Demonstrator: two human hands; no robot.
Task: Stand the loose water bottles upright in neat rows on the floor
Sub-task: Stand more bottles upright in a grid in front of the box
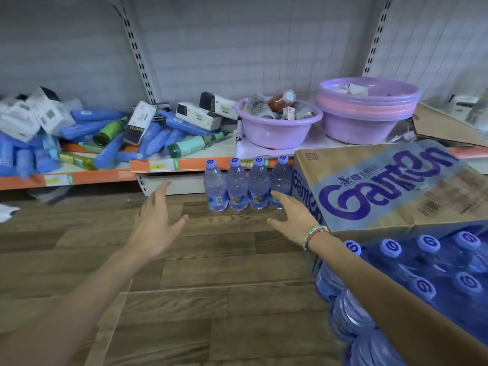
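Here carton (383,186) reads "Ganten"; four bottles (247,186) upright beside it.

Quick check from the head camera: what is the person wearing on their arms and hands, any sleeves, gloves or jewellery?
Both forearms are bare as far as the picture shows: no sleeves, no gloves. The left hand and its wrist carry nothing. The right hand has a bracelet at the wrist, made of small turquoise and pale beads with a thin red strand alongside. No rings or watch show.
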